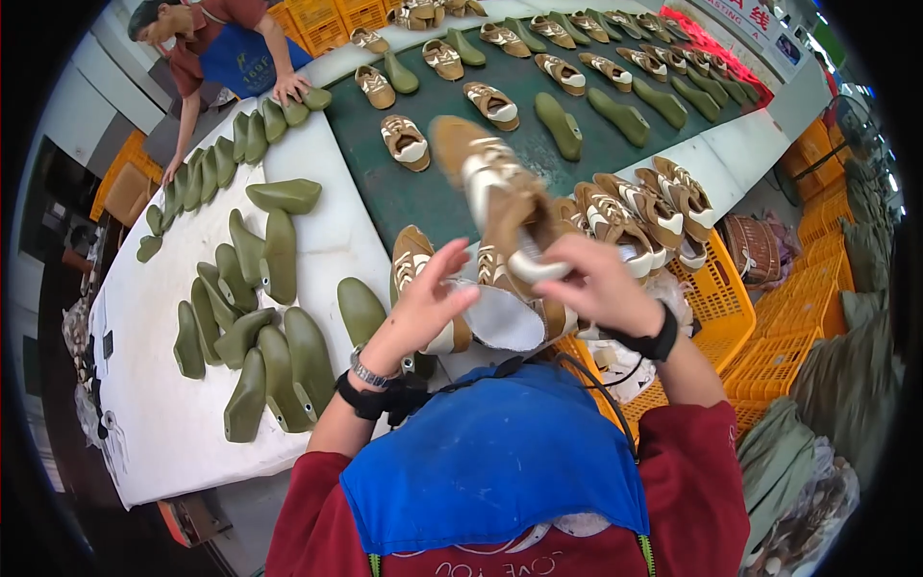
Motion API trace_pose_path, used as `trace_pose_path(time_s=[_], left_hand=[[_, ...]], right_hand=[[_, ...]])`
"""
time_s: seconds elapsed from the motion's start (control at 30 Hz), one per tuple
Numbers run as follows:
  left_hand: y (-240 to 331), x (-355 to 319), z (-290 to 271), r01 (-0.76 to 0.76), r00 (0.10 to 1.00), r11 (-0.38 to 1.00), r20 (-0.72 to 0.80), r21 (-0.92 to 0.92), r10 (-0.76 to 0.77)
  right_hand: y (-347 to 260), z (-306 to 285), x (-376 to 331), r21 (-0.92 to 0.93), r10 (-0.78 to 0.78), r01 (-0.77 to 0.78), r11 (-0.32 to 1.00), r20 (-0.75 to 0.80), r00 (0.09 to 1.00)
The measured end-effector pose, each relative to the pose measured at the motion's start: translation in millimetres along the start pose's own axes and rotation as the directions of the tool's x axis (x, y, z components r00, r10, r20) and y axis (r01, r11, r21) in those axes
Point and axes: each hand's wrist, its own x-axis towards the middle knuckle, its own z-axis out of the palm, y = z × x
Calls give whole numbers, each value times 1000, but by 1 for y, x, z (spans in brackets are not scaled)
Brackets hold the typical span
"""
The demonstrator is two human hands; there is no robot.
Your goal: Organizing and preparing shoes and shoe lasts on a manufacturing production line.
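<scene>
My right hand (601,279) grips the heel of a tan sneaker (495,192) with white laces and trim, raised toe-away above the green belt; motion blurs it. My left hand (433,298) is raised to its left, fingers apart. By the left thumb is a white rounded piece (505,317); whether the hand touches it I cannot tell. Under and between my hands more tan sneakers (411,255) stand at the near edge, partly hidden. An olive-green shoe last (361,310) lies left of my left wrist.
Sneakers and lasts (558,125) stand in rows on the green belt (370,188). Several lasts (288,361) lie on the white table (144,385) at left. Sneakers (625,212) line the right edge beside yellow crates (716,298). A co-worker (226,48) handles lasts at far left.
</scene>
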Motion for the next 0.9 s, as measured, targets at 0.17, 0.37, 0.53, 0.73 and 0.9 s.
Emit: trace_pose_path(time_s=[0.17,0.37,0.53,0.73,0.9], left_hand=[[-20,-32,-25,-101,992,378,121,920,-28],[-50,-50,-16,-107,975,290,43,951,217],[-50,-51,-19,-78,996,460,46,885,80],[-17,-57,-45,-4,952,997,-305,78,28],[5,-70,-64,-89,925,996,-372,-11,78]], right_hand=[[44,-30,-31,-630,371,-131,766,267,889],[38,6,-36,-684,150,13,730,179,972],[37,57,-15,-373,-116,340,863,509,853],[45,41,20,150,-82,61,987,134,988],[37,13,48,425,201,-284,860,228,953]])
